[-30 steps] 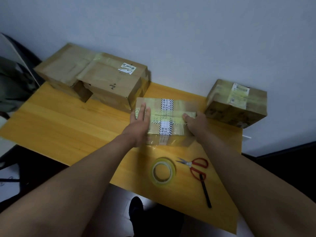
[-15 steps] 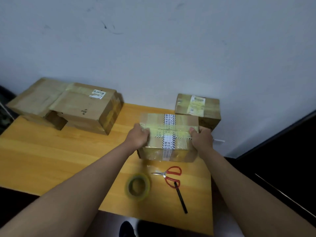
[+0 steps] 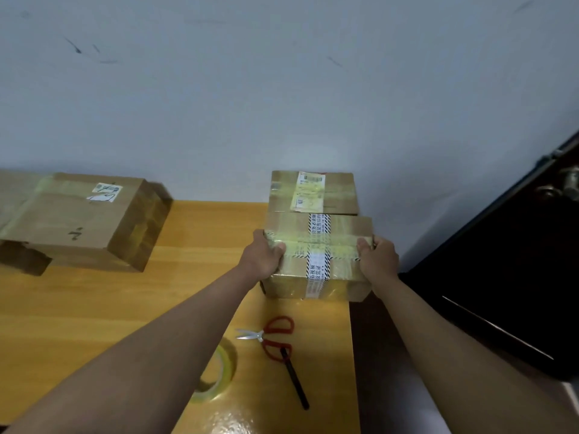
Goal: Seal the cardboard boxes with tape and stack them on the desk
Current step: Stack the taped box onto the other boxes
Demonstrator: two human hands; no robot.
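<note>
Both hands, left hand (image 3: 262, 257) and right hand (image 3: 377, 257), grip the taped box (image 3: 318, 255) by its sides above the table (image 3: 94, 308).

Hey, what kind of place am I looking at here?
Probably a home or small-office packing corner: taped cardboard boxes on a wooden desk against a plain wall, with a tape roll and scissors at hand.

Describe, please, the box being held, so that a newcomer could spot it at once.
On the yellow wooden desk, look to its far right corner by the wall. The brown cardboard box there is gripped by both hands; unlike the label-topped box behind it, it carries a black-and-white striped tape band.
</note>
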